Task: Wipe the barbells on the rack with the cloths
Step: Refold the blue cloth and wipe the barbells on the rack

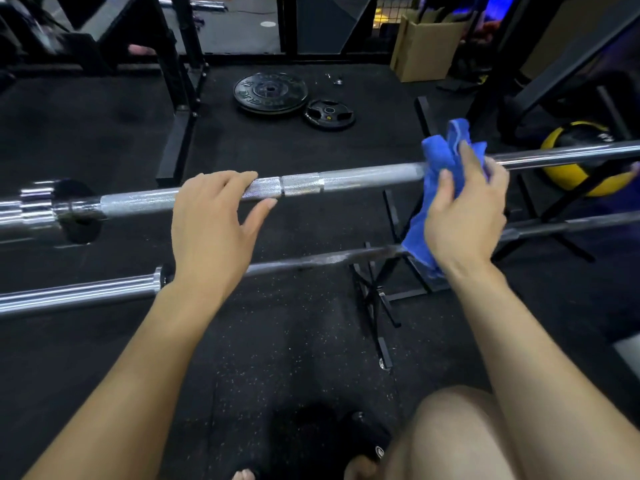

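Upper barbell (pixel 363 178) runs across the view at rack height; the lower barbell (pixel 311 263) sits just beneath, nearer the person. Left hand (pixel 214 220) rests on the knurled shaft, fingers draped over the top, thumb out, probably steadying the bar against roll. Right hand (pixel 464 216) holds the blue cloth (pixel 436 161) bunched over the upper bar at the end of the knurl. Whether the cloth wraps fully round is unclear, its far side being hidden. The rack (pixel 374 299) stands below, with plates (pixel 270 93) on the floor behind.
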